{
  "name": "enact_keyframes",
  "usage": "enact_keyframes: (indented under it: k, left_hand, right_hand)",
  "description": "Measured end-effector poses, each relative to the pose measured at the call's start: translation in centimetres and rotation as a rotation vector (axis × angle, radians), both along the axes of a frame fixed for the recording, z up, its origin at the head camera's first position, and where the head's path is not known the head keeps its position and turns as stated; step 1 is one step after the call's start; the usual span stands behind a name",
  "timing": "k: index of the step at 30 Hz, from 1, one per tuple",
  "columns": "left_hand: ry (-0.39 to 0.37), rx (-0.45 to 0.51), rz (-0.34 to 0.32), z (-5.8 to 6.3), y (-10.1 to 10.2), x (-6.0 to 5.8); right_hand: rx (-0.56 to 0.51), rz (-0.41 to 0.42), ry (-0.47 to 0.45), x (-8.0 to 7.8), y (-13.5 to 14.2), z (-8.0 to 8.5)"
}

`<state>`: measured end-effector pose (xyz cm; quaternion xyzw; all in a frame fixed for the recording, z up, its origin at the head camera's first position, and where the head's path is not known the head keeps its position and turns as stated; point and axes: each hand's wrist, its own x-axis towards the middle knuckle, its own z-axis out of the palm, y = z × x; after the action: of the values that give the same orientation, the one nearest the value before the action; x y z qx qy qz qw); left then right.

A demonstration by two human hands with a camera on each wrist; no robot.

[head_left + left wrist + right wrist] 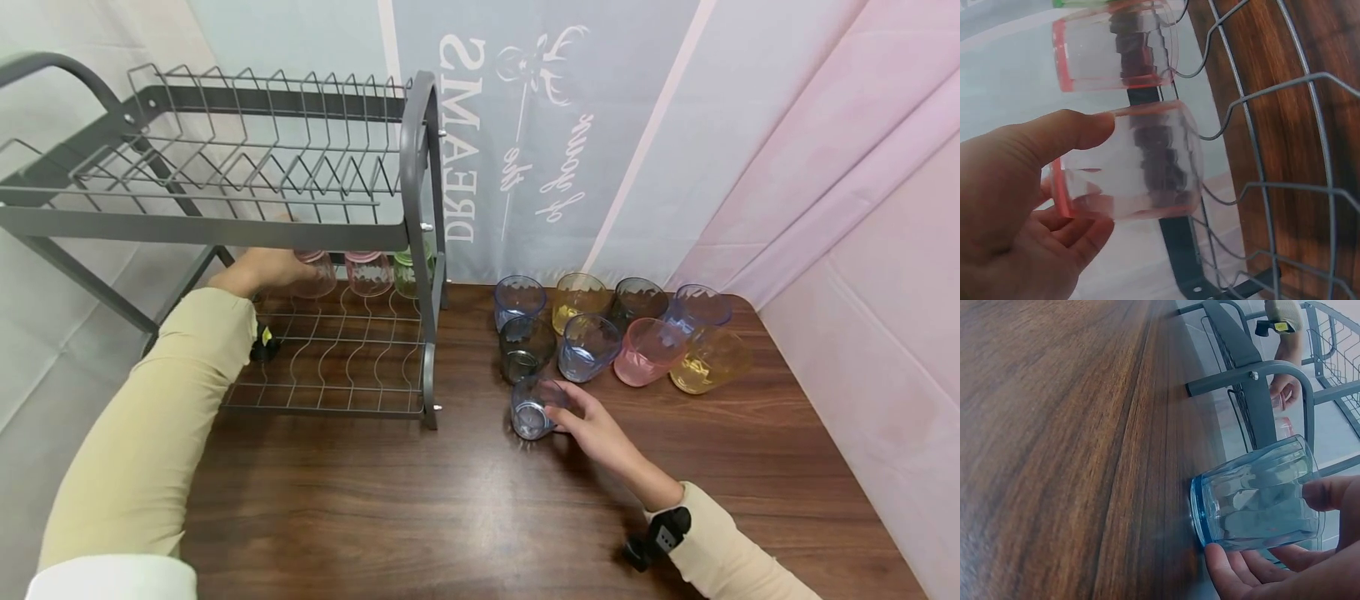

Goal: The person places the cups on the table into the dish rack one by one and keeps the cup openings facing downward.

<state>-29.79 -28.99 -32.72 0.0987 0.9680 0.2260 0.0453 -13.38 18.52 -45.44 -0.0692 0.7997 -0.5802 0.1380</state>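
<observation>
The left hand [273, 271] grips an upturned pink cup [317, 282] at the rack's [322, 408] lower tier; well apart, the right hand [596, 425] pinches a blue cup [531, 414] at the table [360, 508]. Just right of the left hand stand two racked cups [368, 277]; beyond the right, eight loose cups [645, 358]. Seating the pink cup seems in hand; next calls for gently loosening that grip.

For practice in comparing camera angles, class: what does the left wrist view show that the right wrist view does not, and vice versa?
Only left wrist: the edge of a green glass at the top, and wavy bends in the shelf wires.

Only right wrist: the right hand holding a blue glass, the left sleeve, and the upper wire basket.

Both: the left hand holding a pink-tinted glass, a second pink-tinted glass beside it, parts of the grey rack frame, and wooden tabletop.
</observation>
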Motion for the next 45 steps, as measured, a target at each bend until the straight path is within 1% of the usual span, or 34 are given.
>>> enact_keyframes:
  k: [2, 6, 8, 11, 14, 20, 23, 28, 35, 41, 45]
  left_hand:
    - [-0.016, 0.064, 0.022, -0.2, 0.1, -0.1]
    - [-0.038, 0.151, 0.063, -0.8, 0.2, -0.3]
    - [-0.026, 0.173, 0.075, -1.1, 0.2, -0.4]
    - [0.008, 0.179, 0.078, -1.6, 0.4, -0.7]
    - [0.029, 0.143, 0.068, -1.9, 0.5, -1.0]
    - [0.016, 0.135, 0.066, -2.3, 0.5, -1.3]
    - [0.021, 0.143, 0.062, -2.3, 0.5, -1.3]
    - [0.002, 0.140, 0.061, -2.4, 0.5, -1.1]
    - [-0.010, 0.134, 0.068, -2.4, 0.4, -1.1]
    - [-0.021, 0.139, 0.082, -2.4, 0.4, -1.1]
    - [-0.038, 0.137, 0.091, -2.3, 0.4, -1.1]
  right_hand:
    - [-0.006, -0.002, 0.000, 0.0, 0.0, 0.0]
    - [-0.012, 0.001, 0.007, 0.0, -0.1, 0.0]
    - [-0.012, 0.000, 0.011, 0.1, -0.1, -0.1]
    - [-0.015, 0.005, 0.012, 0.1, -0.2, -0.1]
    - [-0.021, 0.006, 0.006, 0.1, -0.1, -0.1]
    - [-0.028, 0.011, 0.007, 0.1, -0.1, -0.2]
    - [-0.028, 0.001, 0.002, 0.1, -0.1, -0.3]
    - [-0.015, -0.005, -0.017, -0.1, -0.3, -0.1]
    - [0.030, 0.051, -0.055, -0.8, -0.8, 0.6]
    - [0.076, 0.061, -0.085, -1.5, -1.1, 0.8]
    - [0.086, 0.067, -0.098, -1.7, -1.3, 0.9]
